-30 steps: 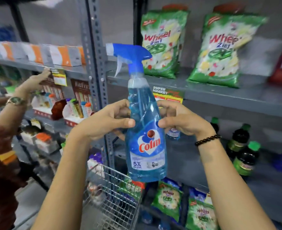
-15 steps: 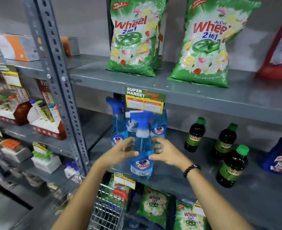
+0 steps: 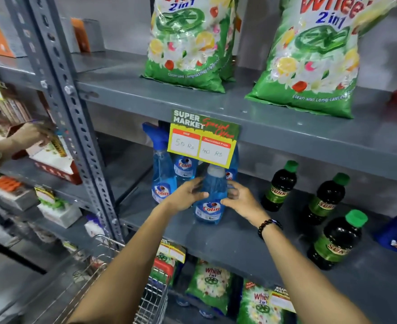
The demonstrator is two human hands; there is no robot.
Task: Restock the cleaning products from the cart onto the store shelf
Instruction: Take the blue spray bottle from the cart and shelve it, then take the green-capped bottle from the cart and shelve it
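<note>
A blue Colin spray bottle (image 3: 210, 204) stands on the grey middle shelf (image 3: 228, 244), its trigger head hidden behind a yellow price tag (image 3: 202, 141). My left hand (image 3: 185, 195) grips its left side and my right hand (image 3: 239, 198) grips its right side. Behind it stand more Colin spray bottles (image 3: 162, 169), close together. The wire cart (image 3: 146, 300) sits below my arms at the bottom of the view.
Three dark green-capped Sunny bottles (image 3: 279, 185) stand to the right on the same shelf. Green Wheel detergent bags (image 3: 188, 45) fill the shelf above and the one below. Another person's hand (image 3: 29, 134) reaches into the left shelf bay, beyond a grey upright post (image 3: 76, 127).
My hands carried the spray bottle from in front of my chest forward and down onto the middle shelf, in front of the other Colin bottles. The view moved closer to the shelf.
</note>
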